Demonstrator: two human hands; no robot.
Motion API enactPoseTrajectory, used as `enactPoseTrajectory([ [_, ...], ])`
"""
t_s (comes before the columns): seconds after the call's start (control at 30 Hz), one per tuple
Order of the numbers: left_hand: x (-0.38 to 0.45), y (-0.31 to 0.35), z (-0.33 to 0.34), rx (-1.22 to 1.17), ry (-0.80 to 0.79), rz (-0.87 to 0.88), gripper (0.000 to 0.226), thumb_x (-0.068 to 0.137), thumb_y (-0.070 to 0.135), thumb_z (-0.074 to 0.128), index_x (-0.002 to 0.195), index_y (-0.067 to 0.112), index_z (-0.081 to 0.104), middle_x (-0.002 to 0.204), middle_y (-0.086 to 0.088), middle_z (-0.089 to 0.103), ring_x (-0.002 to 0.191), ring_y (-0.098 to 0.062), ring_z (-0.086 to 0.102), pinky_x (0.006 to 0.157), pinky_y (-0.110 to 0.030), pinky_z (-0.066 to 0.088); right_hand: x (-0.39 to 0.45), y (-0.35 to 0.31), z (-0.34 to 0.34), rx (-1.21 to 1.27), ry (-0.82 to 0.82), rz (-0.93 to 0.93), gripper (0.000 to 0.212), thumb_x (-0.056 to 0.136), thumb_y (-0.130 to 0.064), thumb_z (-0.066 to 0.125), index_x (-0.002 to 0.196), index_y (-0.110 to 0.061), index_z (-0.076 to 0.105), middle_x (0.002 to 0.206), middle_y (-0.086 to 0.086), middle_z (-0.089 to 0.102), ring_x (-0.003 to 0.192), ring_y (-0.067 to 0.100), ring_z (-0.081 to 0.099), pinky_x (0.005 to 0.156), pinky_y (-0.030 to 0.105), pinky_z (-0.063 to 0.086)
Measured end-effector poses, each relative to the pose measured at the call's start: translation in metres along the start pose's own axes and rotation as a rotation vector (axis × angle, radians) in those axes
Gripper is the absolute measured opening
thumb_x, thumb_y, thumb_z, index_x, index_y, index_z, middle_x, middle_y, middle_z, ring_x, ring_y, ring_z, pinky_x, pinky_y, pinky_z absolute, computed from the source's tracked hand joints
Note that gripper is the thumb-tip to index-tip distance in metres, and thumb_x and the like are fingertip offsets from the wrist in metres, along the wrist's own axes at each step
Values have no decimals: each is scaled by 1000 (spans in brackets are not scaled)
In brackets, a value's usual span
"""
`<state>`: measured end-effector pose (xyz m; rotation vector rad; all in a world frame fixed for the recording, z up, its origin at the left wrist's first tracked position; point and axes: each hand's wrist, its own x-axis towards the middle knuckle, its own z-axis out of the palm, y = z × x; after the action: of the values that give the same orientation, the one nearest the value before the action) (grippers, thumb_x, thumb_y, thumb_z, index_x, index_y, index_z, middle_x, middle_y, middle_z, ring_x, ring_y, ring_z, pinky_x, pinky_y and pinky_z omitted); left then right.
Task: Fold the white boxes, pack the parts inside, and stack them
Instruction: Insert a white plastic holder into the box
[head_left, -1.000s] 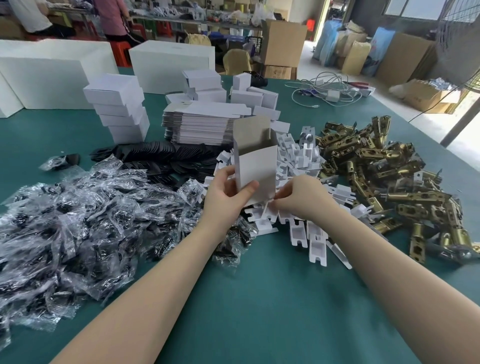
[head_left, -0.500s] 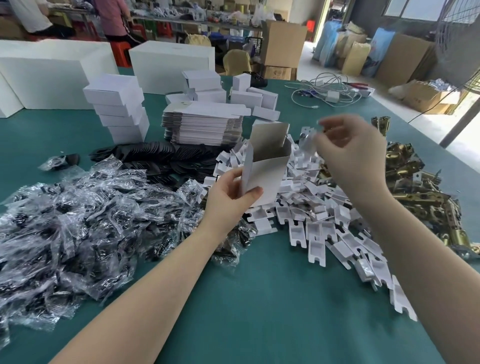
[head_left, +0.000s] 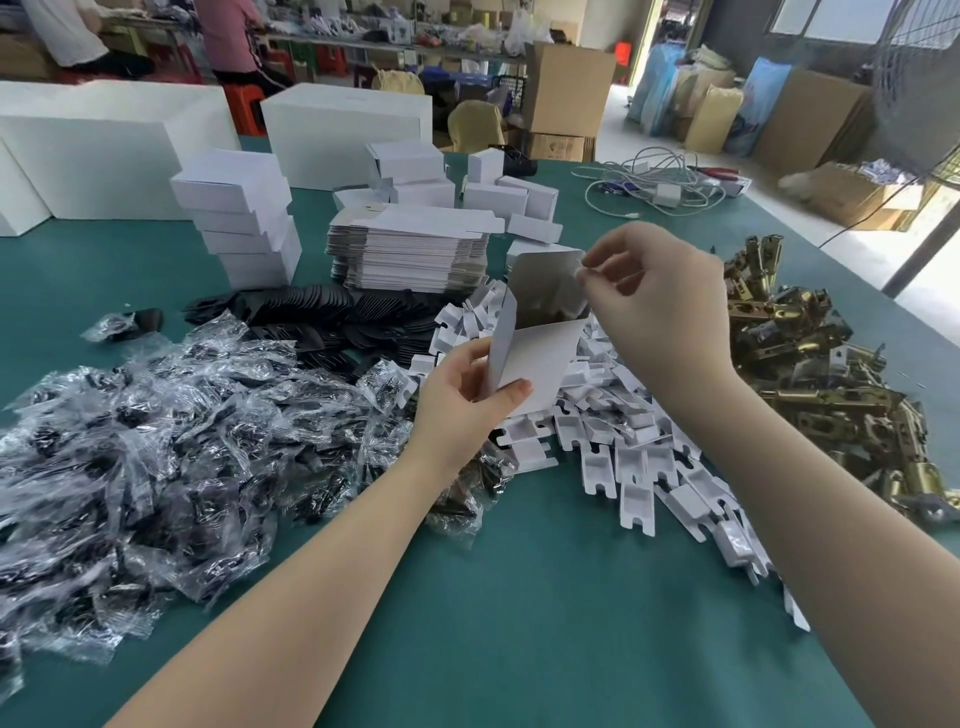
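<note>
Matt white card box (head_left: 540, 358), glossy brassy metal latches (head_left: 795, 364), crinkly clear plastic bags (head_left: 156, 441), matt green tabletop (head_left: 545, 597).

Bagged parts (head_left: 156, 441) left on bench (head_left: 545, 597), plastic clips (head_left: 623, 441) centre, latches (head_left: 810, 374) right, flat boxes (head_left: 410, 249) behind, folded stack (head_left: 239, 218) behind-left.

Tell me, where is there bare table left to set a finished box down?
Bare green table lies near the person, between the forearms. The bagged parts, white inserts and brass latches crowd the middle. A smaller gap lies left of the stacked boxes.
</note>
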<state>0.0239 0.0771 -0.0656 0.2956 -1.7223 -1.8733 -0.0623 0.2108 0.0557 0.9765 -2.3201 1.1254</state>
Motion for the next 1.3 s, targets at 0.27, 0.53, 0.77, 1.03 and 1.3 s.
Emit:
enactPoseTrajectory([
  [0.27,0,0,1,-2,12,9,40,80,5,79,102,36,65,98,5,76,95,-13,71,76,-19,55,-7,1,13,-178,-82,33,17,93,-28,60,107,-26,71,94,-9,71,87,17,63,66,32,53],
  [0.53,1,1,1,-22,31,-16,37,72,22,79,102,37,65,99,5,75,96,-13,71,76,-20,55,-8,6,16,-280,-155,-1,32,95,-49,56,98,-25,76,95,1,47,87,17,49,57,29,35],
  [0.77,2,-2,1,-49,14,-26,39,81,5,78,103,34,65,97,6,76,95,-13,71,75,-17,54,-11,5,18,-267,-264,42,42,98,-54,46,95,-24,75,96,3,47,89,22,53,70,36,48],
  [1.03,4,-5,0,-71,36,-45,36,80,10,77,107,29,63,99,4,76,97,-12,71,77,-19,54,-11,6,21,25,-68,36,37,96,-41,56,129,-25,55,111,-3,50,93,12,51,69,20,39],
  [1.3,6,-4,-1,-32,31,-39,36,86,2,72,115,21,62,92,7,73,86,-6,67,75,-18,51,-24,-25,38,-52,222,-273,31,91,-23,65,117,-8,65,112,12,62,104,28,58,89,30,37],
])
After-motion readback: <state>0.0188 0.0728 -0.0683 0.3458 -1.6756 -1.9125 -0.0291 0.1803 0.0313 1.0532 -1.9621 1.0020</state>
